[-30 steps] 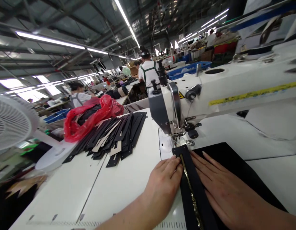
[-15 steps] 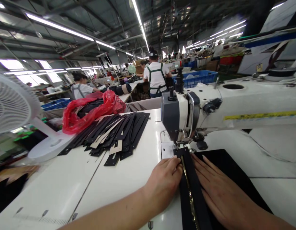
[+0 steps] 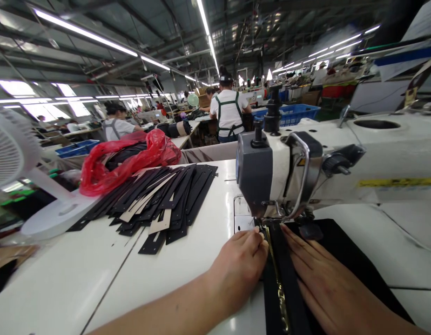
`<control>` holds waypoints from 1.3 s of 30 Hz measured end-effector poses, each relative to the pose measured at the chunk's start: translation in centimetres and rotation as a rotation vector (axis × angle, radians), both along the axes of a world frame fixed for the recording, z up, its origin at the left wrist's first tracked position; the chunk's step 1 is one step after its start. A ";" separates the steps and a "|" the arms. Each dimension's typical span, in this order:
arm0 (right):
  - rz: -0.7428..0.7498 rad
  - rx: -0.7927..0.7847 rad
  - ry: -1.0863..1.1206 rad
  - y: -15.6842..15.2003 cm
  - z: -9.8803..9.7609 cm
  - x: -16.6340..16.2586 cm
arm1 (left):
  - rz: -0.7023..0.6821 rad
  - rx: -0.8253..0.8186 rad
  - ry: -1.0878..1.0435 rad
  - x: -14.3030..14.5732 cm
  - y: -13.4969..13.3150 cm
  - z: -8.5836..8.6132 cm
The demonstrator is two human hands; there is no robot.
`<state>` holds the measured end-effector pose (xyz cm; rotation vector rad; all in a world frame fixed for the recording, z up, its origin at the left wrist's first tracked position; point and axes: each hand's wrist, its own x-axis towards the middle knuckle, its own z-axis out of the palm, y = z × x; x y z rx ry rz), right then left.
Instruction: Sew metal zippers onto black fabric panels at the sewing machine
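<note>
A black fabric piece (image 3: 344, 260) with a brass zipper (image 3: 278, 284) lies on the white table, running under the head of the sewing machine (image 3: 288, 177). My left hand (image 3: 239, 265) rests flat at the zipper's left edge, fingertips close to the presser foot. On the fabric just right of the zipper lies my right hand (image 3: 323, 288), palm down with fingers stretched out. Both hands press on the work and neither grips it. The needle is hidden behind the machine head.
A fanned stack of black and tan strips (image 3: 159, 200) lies to the left, with a red plastic bag (image 3: 124, 160) behind it. A white fan (image 3: 23, 158) stands at the far left. Other people work at tables further back.
The view has moved closer and lower towards the machine head. Both hands stay flat beside the zipper, and the fabric's front end now sits under the head.
</note>
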<state>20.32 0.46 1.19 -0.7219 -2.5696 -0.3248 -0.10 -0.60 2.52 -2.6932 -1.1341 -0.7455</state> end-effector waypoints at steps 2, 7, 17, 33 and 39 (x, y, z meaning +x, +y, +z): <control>-0.007 0.022 -0.003 -0.1 0.0 0.0 | -0.001 -0.008 -0.007 0.0 0.0 -0.1; -0.023 0.043 -0.026 -0.4 0.0 0.1 | 0.004 -0.022 0.003 0.1 -0.3 -0.2; 0.009 -0.066 -0.029 0.1 -0.2 0.6 | 0.023 -0.015 0.005 0.2 -0.4 -0.3; 0.001 -0.151 -0.085 0.2 0.2 0.6 | 0.046 -0.014 0.042 0.4 -0.6 -0.1; 0.019 -0.103 -0.085 0.4 0.0 0.7 | 0.023 -0.046 0.056 0.3 -0.5 -0.1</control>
